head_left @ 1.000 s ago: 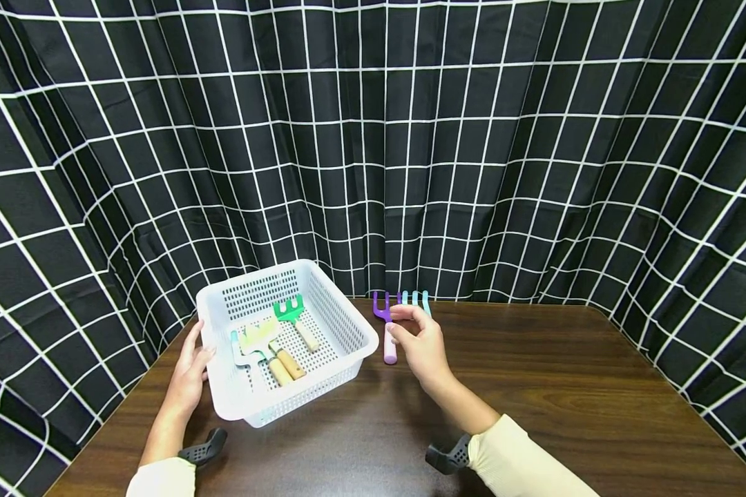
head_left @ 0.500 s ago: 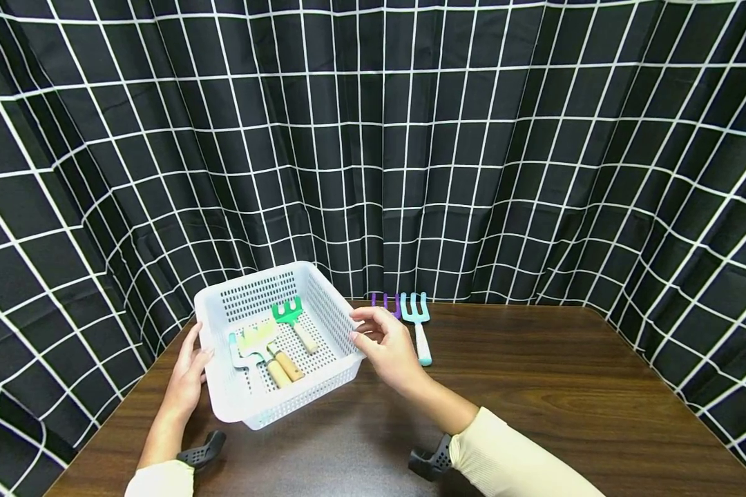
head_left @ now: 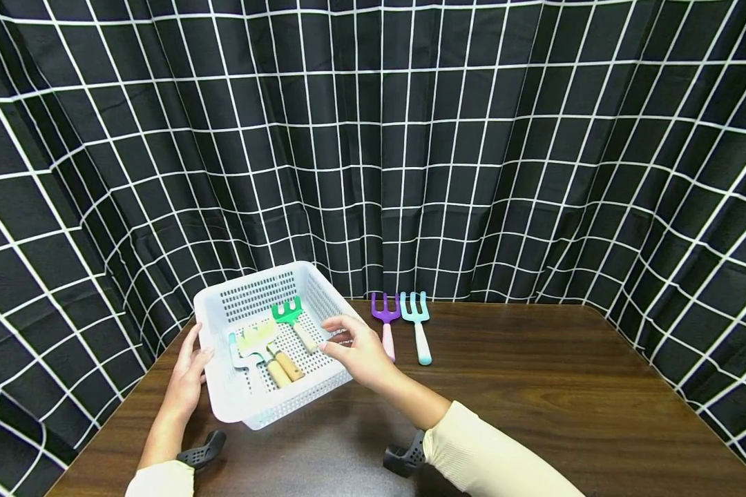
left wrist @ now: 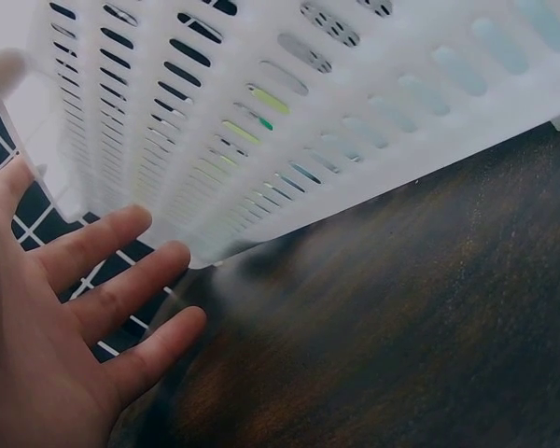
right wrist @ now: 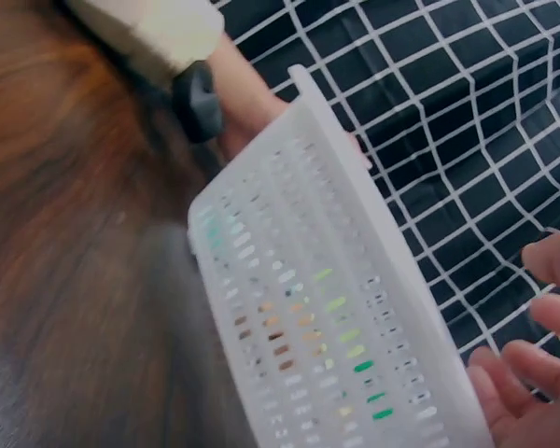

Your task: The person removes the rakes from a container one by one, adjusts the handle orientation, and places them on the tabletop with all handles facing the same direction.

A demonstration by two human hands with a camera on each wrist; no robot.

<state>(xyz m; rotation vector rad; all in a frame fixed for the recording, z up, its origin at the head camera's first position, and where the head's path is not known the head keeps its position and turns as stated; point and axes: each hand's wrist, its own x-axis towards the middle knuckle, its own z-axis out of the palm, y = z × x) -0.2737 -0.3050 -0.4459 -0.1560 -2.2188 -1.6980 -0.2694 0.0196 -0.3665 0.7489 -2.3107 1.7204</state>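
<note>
My left hand (head_left: 186,376) holds the left rim of a white perforated plastic basket (head_left: 336,376), thumb over the rim and fingers along the outside. In the left wrist view several of those fingers spread beside the slotted wall. My right hand (head_left: 360,352) hovers over the basket's right rim with its fingers loosely bent and nothing between them. Inside the basket lie a green hand fork (head_left: 288,312), a pale yellow-green tool head (head_left: 257,336), a wooden handle (head_left: 290,366), a pale yellow handle (head_left: 278,375) and a white-and-turquoise tool (head_left: 239,357).
On the brown wooden table (head_left: 534,386), right of the basket, a purple hand fork (head_left: 386,316) with a pink handle and a light-blue hand fork (head_left: 421,338) lie side by side. A black curtain (head_left: 441,159) with a white grid hangs behind the table.
My right hand has moved left from beside the purple fork to above the basket's right rim, uncovering both forks on the table. My left hand and the basket have barely moved.
</note>
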